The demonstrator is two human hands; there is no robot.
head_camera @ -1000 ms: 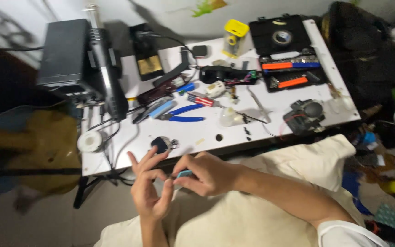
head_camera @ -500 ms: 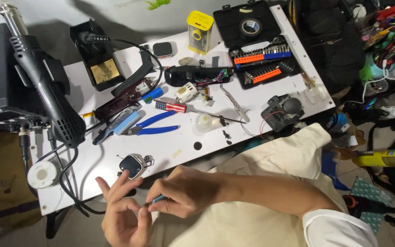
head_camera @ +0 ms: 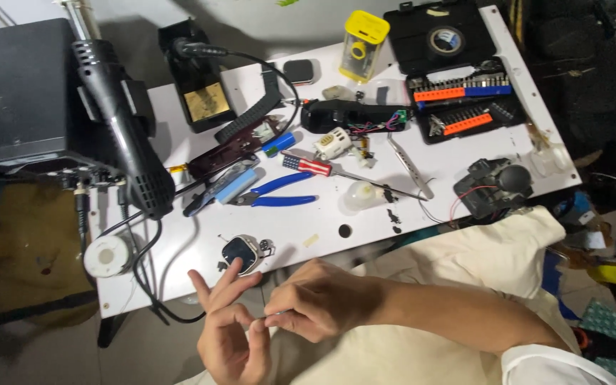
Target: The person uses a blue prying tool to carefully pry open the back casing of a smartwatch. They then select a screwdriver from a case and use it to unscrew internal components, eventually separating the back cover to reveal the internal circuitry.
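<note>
My left hand [head_camera: 228,335] is below the table's front edge, palm up and fingers spread, holding nothing. My right hand [head_camera: 319,303] reaches across from the right. Its thumb and forefinger are pinched together against my left fingertips, on a tiny part that is almost entirely hidden. Just above my left fingers, a small watch body with a dark face [head_camera: 242,251] lies at the edge of the white table [head_camera: 180,249], with tiny loose parts beside it.
Blue-handled pliers [head_camera: 279,194], a flag-patterned screwdriver [head_camera: 308,165], tweezers [head_camera: 409,165] and a black device with loose wires [head_camera: 351,114] lie mid-table. A hot-air gun [head_camera: 126,135], black station box [head_camera: 26,93] and solder spool [head_camera: 107,255] stand left. The bit case [head_camera: 458,71] is far right.
The view has swung left and closer to the table. My hands stay together, and the small blue part seen between my fingers earlier is now covered by my right fingertips.
</note>
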